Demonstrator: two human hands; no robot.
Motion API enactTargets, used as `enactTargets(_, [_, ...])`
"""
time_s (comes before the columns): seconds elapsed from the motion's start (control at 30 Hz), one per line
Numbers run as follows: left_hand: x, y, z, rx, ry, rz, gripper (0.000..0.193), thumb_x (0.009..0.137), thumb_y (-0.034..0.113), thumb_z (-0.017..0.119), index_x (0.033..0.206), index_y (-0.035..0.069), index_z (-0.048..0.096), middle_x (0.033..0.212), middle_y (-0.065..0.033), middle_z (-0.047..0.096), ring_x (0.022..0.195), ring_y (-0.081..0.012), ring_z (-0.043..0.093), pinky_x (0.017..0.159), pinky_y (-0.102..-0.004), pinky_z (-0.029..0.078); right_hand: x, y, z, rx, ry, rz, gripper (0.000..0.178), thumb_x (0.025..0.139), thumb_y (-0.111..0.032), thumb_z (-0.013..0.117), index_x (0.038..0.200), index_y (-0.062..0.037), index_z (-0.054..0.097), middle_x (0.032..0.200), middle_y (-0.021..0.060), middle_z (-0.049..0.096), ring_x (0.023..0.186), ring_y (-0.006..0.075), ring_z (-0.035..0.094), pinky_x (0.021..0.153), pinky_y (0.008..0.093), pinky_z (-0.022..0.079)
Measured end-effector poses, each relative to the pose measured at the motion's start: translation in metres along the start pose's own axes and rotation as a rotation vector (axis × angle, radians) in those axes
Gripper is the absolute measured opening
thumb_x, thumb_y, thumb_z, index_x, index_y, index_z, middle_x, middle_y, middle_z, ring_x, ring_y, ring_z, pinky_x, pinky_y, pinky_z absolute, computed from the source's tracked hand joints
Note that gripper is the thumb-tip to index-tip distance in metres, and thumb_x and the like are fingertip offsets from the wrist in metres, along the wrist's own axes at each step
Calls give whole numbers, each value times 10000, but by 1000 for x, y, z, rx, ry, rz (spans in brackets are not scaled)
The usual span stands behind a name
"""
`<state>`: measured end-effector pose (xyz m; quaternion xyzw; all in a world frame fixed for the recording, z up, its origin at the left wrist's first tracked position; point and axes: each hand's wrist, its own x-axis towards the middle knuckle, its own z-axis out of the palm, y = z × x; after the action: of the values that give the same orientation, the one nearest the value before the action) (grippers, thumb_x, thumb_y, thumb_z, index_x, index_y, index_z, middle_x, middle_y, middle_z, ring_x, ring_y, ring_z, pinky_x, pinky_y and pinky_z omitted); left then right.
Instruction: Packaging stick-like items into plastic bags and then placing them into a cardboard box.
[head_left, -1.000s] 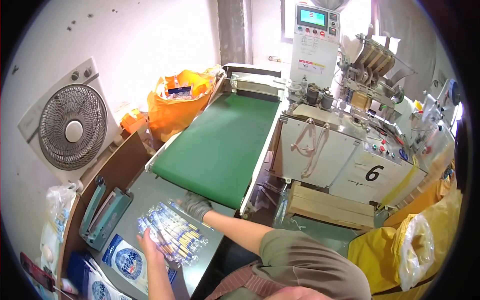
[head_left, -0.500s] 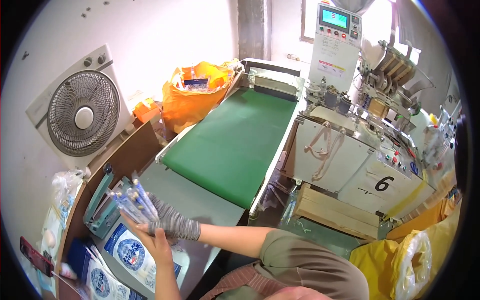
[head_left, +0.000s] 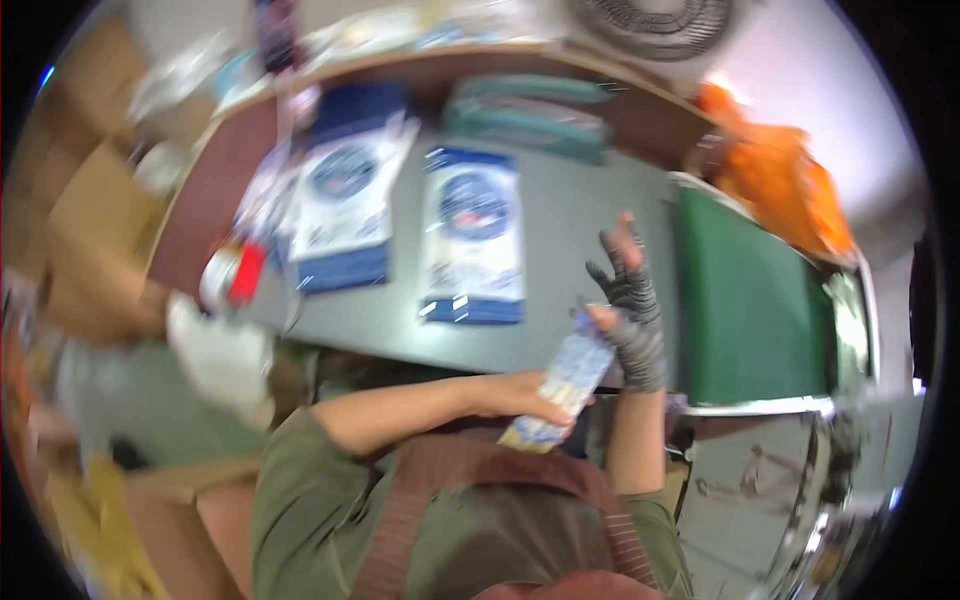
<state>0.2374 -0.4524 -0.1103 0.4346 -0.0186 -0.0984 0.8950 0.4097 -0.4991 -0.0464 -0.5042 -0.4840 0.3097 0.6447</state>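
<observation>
A bundle of slim, clear-wrapped packets with blue print [head_left: 573, 368] is gripped in my left hand [head_left: 525, 397], close to my apron. It slants, its upper end toward my right hand [head_left: 632, 310]. That hand wears a grey striped glove with bare fingertips; the fingers are spread, and the thumb is by the bundle's upper end. Whether the thumb touches it is hard to tell through the blur. On the grey table [head_left: 560, 225] lies a white-and-blue printed pouch [head_left: 470, 235]. Left of it, more such pouches [head_left: 345, 200] overlap.
A teal sealer-like device [head_left: 530, 115] stands along the table's raised back board. At right are a green conveyor belt [head_left: 750, 310] and an orange bag [head_left: 785, 185]. A red-and-white container [head_left: 232, 272] sits at the table's left end, near cardboard boxes [head_left: 105, 215].
My view has swung left and down over the table. The two hands, together on the bundle before, have separated: the left keeps it, the gloved right has opened.
</observation>
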Motion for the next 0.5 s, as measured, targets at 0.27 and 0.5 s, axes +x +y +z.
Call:
enactTargets(0.27, [-148,46,-41,1504,1120,170,365,784,99,668,1120,-7,572,1140,-174,571,1089,-346,531,904,-389,458,-5,48,57,360,-271,598,236,802,-224,697,870,-7,633,787,107,655,683,168,620,650,294,526])
enactTargets(0.5, [-238,45,-91,1839,1326,-78,328,805,89,633,1119,4,599,1209,-155,586,1109,-320,563,900,-391,488,-5,42,72,393,-269,583,204,805,-200,685,841,-7,628,797,112,656,691,172,627,658,296,534])
